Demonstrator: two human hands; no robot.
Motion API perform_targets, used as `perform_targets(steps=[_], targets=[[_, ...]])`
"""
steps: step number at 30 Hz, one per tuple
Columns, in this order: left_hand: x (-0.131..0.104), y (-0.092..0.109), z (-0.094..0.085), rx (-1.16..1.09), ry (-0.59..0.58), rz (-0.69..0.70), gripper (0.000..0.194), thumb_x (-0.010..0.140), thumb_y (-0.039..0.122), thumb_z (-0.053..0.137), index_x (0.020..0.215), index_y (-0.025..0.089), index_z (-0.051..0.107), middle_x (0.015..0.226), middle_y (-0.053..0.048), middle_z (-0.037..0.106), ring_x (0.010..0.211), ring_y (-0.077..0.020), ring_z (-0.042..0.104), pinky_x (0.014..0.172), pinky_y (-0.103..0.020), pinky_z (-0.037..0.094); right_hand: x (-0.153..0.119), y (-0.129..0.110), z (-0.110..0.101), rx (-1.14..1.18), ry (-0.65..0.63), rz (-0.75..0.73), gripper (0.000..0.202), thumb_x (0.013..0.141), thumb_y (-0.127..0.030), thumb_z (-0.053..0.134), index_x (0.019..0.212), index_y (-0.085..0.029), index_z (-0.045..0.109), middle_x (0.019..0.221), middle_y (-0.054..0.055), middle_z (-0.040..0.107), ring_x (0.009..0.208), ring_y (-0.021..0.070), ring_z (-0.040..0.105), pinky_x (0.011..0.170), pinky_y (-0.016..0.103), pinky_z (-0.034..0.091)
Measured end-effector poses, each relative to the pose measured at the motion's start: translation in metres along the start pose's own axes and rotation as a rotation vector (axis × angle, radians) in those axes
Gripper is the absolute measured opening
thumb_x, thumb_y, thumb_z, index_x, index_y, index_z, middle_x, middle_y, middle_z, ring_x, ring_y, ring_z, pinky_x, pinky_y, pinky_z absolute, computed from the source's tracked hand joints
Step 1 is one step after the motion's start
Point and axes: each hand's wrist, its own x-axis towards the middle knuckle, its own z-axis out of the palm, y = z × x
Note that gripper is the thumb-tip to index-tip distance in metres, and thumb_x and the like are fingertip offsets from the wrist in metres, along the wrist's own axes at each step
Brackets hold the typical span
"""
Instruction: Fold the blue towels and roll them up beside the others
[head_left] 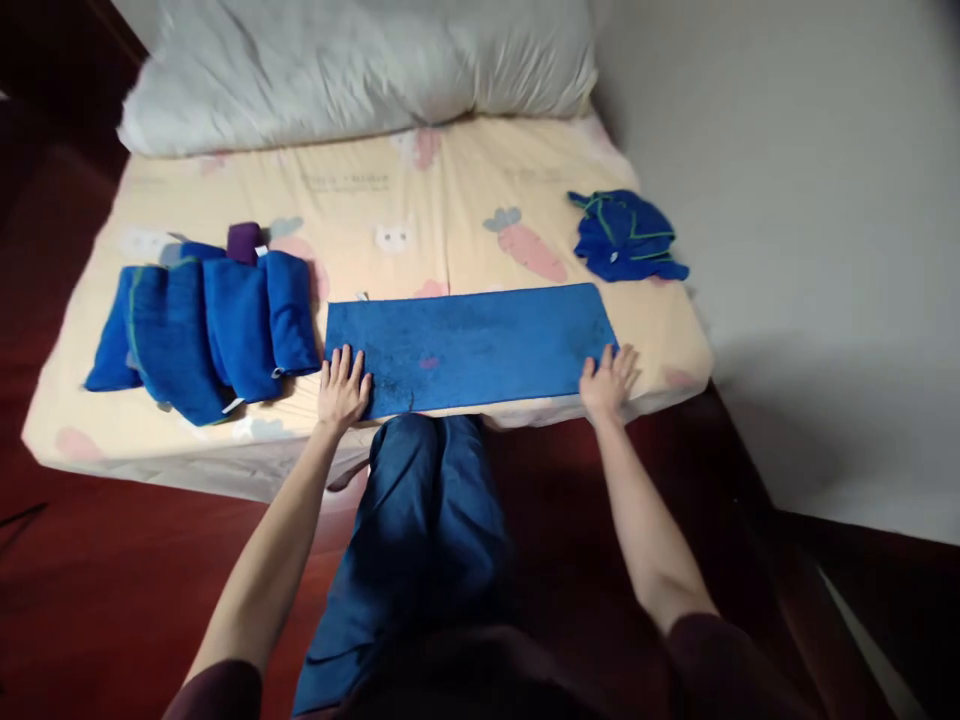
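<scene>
A long blue cloth (480, 345) lies flat along the front edge of the bed, with dark specks near its left end and a small pinkish spot. My left hand (343, 388) rests on its left end, fingers spread. At the cloth's right end lies my right hand (607, 382), also with spread fingers, partly past the cloth's edge. Several folded or rolled blue cloths (240, 325) sit side by side to the left, a purple one (244, 242) behind them. Farther right is a crumpled blue cloth (630, 235) with green edging.
The bed (450, 220) has a yellow sheet printed with carrots and bunnies. A grey-white bundle of bedding (360, 75) lies across its far side. A pale wall (810, 250) stands on the right. My knees touch or nearly touch the bed's front edge.
</scene>
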Motion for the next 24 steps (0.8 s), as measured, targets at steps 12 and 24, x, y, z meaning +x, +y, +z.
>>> perform_targets(steps=[12, 24], targets=[[-0.057, 0.072, 0.025, 0.025, -0.055, 0.219, 0.071, 0.102, 0.049, 0.047, 0.166, 0.018, 0.036, 0.174, -0.018, 0.021, 0.162, -0.0440, 0.014, 0.127, -0.071, 0.011, -0.201, -0.112, 0.011, 1.176, -0.314, 0.140, 0.035, 0.084, -0.039, 0.074, 0.115, -0.024, 0.075, 0.115, 0.009, 0.080, 0.112, 0.0276, 0.074, 0.114, 0.043, 0.050], [-0.076, 0.105, 0.028, 0.036, -0.229, 0.541, 0.070, 0.095, 0.006, 0.028, 0.161, 0.022, 0.046, 0.170, -0.009, 0.035, 0.161, -0.0274, 0.027, 0.133, -0.060, 0.016, -0.183, -0.126, 0.035, 1.632, -0.462, 0.593, 0.039, 0.071, -0.036, 0.086, 0.098, -0.020, 0.064, 0.103, 0.005, 0.078, 0.083, 0.0178, 0.075, 0.066, 0.028, 0.061]])
